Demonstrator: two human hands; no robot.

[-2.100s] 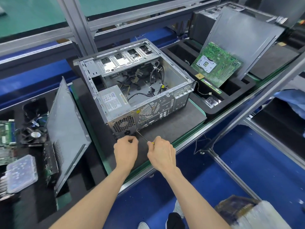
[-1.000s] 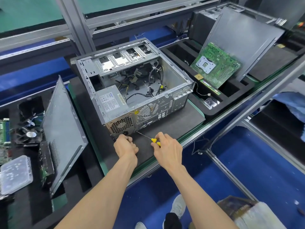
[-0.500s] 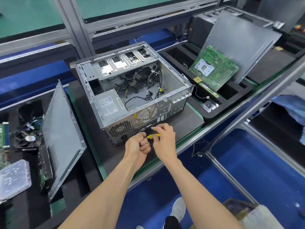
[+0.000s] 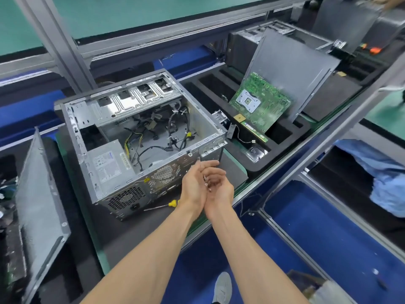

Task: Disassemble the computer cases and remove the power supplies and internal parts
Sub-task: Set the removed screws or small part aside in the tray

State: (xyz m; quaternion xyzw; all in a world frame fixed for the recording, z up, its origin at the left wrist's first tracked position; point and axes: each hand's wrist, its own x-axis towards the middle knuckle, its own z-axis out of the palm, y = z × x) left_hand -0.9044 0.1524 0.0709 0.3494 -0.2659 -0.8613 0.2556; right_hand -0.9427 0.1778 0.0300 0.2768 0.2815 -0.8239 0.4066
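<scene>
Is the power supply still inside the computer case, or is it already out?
Still inside. The power supply sits in the near left corner of the open computer case, and its cables lie across the case floor.

Under us we see a blue floor [image 4: 328, 238] and our grey shoe [image 4: 222, 288]. A green belt [image 4: 96, 238] edges the bench, with a dark mat [image 4: 114, 233] on it. To our right a black foam tray [image 4: 282, 137] sits beside the mat. Grey metal rails [image 4: 328, 137] frame the station, one post [image 4: 57, 40] rising behind. Far right lies a blue cloth [image 4: 385, 185], and low right a blurred wrapped bundle [image 4: 324, 290].
</scene>
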